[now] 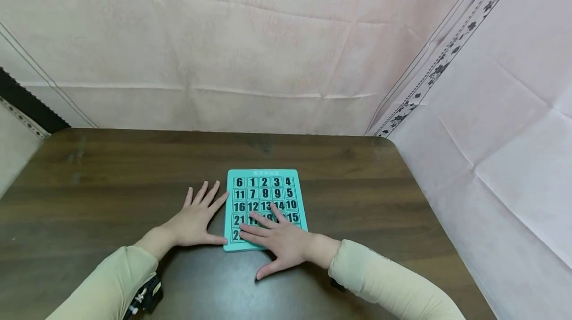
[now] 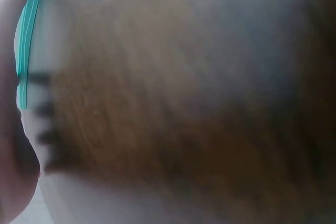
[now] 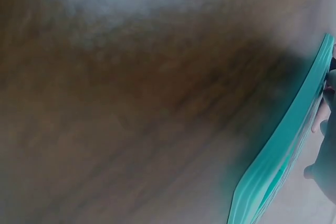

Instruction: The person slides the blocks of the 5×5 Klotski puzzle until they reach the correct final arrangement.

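The turquoise number board (image 1: 263,173) lies flat on the desk (image 1: 134,171), its long axis seemingly running away from the person. The right hand (image 1: 286,243) is nearer, its wide grip spread over the lower tiles (image 1: 239,220); the left hand (image 1: 193,223), also wide, has forefinger and thumb at the board's left edge.

**Teal number board (image 1: 260,200) on a brown wooden table (image 1: 134,171)**

The board lies flat, streaked grain on every side of it. Beyond it the table's corners are rounded; nearer than it, pale glare (image 1: 210,282) lights the wood.
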Motion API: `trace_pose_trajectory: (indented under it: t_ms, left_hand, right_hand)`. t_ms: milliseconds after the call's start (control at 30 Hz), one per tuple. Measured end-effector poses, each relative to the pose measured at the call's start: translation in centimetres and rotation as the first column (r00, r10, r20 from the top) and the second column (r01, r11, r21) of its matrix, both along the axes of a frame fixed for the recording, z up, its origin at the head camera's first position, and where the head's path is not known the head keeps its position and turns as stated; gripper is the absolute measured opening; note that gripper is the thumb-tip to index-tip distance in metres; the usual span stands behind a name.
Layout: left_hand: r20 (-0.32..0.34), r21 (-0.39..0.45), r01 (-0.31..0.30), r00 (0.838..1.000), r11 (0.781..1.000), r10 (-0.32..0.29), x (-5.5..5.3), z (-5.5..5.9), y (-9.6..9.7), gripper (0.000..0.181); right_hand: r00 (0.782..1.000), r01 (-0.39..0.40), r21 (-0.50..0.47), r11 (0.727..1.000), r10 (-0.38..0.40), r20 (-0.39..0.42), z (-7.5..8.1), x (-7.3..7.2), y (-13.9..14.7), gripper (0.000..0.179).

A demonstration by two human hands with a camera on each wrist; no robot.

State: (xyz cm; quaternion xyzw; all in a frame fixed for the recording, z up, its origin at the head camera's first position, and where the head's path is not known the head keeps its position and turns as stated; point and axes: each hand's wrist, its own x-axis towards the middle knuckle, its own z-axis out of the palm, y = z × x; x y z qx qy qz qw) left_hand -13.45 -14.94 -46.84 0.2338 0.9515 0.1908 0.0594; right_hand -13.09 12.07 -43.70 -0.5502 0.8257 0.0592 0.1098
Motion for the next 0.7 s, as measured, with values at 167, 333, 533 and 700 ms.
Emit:
trace_pose_trajectory:
  t_ms: [167, 333, 533, 700]
  left_hand:
    - [0.001, -0.008, 0.003, 1.000, 1.000, -0.003, -0.13, 0.20, -0.03, 0.109]
    - [0.009, -0.003, 0.004, 1.000, 1.000, -0.004, -0.11, 0.22, -0.05, 0.109]
    - [0.008, -0.004, 0.006, 1.000, 1.000, -0.006, -0.19, 0.12, -0.05, 0.109]
    - [0.007, -0.006, 0.004, 1.000, 1.000, -0.004, -0.25, 0.10, -0.06, 0.109]
  right_hand:
    - [1.000, 0.000, 0.002, 1.000, 0.000, 0.007, 0.00, -0.11, -0.06, 0.087]
    - [1.000, -0.002, 0.004, 1.000, 0.002, 0.011, 0.01, -0.15, -0.01, 0.086]
    - [1.000, 0.000, 0.011, 1.000, 0.000, 0.009, 0.10, -0.20, 0.25, 0.085]
    - [1.000, 0.003, 0.010, 1.000, -0.004, 0.019, 0.08, -0.26, 0.41, 0.085]
